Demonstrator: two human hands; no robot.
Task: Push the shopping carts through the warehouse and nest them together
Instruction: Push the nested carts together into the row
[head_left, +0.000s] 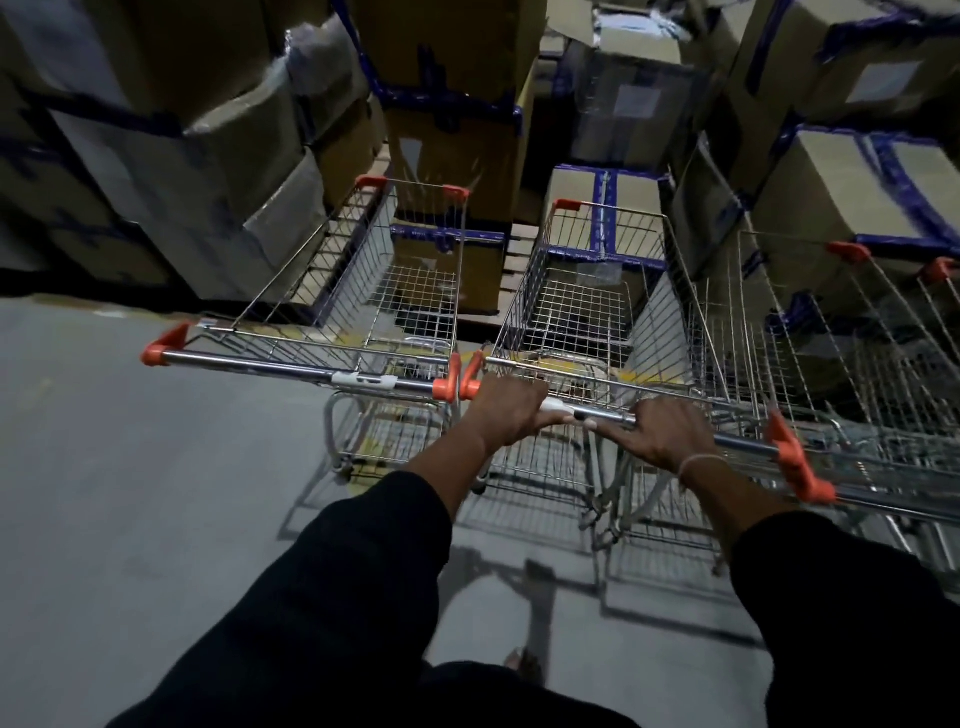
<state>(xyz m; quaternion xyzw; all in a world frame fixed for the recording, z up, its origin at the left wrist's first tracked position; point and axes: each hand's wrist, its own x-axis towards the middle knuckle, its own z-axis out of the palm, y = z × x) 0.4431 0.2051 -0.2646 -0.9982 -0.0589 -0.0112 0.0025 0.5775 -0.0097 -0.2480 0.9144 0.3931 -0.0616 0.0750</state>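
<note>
Wire cart (587, 312), handle gripped by left hand (506, 410) and right hand (667, 434), fingers curled over bar: stands beside second cart (363, 291), not nested; nesting outstanding.

Open grey floor (130, 467) leftward; stacked boxes (447, 130) ahead, apparently close behind both carts (587, 291).

4 carts (587, 291), 2 hands (506, 410)

Dim warehouse, grey concrete floor (130, 467), stacked cardboard boxes (457, 145) banded in blue tape.
</note>
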